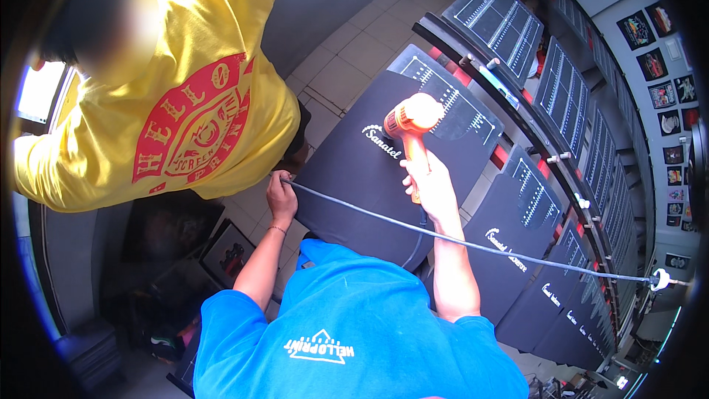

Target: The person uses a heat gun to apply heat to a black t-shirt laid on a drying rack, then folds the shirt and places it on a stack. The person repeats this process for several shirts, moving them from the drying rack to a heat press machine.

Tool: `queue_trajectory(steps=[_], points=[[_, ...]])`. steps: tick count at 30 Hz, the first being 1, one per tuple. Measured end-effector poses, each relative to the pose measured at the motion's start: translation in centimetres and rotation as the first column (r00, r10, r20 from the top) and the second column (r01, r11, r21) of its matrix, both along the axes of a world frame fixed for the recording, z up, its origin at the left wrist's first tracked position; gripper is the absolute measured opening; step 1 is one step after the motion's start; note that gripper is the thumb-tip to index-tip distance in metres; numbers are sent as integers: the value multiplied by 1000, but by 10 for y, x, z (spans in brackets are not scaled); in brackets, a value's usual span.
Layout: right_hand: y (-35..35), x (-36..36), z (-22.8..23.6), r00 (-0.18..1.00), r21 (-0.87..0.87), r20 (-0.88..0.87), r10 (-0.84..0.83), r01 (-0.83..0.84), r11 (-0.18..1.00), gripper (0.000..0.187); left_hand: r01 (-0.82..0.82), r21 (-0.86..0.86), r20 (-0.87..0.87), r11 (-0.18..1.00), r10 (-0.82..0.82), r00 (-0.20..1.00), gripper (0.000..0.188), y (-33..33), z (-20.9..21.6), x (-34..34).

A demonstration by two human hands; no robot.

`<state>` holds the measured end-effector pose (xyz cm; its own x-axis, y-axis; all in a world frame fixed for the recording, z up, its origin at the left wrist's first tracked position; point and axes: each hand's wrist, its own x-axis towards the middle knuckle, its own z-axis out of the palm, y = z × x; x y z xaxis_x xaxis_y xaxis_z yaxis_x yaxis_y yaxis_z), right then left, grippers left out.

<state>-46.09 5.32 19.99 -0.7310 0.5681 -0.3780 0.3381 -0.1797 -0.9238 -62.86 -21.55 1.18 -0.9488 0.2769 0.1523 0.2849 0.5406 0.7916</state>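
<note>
My right hand (pixel 433 186) is wrapped round the handle of an orange hair dryer (pixel 416 113), whose barrel is partly washed out by light. Below the dryer lies a black garment (pixel 347 170) with white script lettering, stretched over a dark printing board (pixel 450 100) marked with white rulings. At the garment's left edge, the fingers of my left hand (pixel 281 197) close round a grey cable (pixel 384 215). This cable runs taut to the right, past my right forearm, toward a white round fitting (pixel 659 279). A cord hangs from below the dryer's handle.
A person in a yellow shirt (pixel 199 96) stands close on the left. To the right, several boards with black garments (pixel 509 247) and bare ruled boards (pixel 496 18) line a long dark rail (pixel 509 103). Framed pictures (pixel 652 63) hang on the far right wall.
</note>
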Motion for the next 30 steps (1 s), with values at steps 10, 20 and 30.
queue_trajectory(steps=[10,20,30], points=[[-4,-11,0,994,-97,-20,110,-111,989,39,-3,3,4,1000,3,1000,24,1,1,0],[-2,13,-3,996,-94,54,71,-66,993,40,3,36,-9,999,-2,1000,24,4,8,3],[-1,49,6,998,-27,62,-3,5,1000,39,25,97,32,995,-28,999,29,4,6,3]])
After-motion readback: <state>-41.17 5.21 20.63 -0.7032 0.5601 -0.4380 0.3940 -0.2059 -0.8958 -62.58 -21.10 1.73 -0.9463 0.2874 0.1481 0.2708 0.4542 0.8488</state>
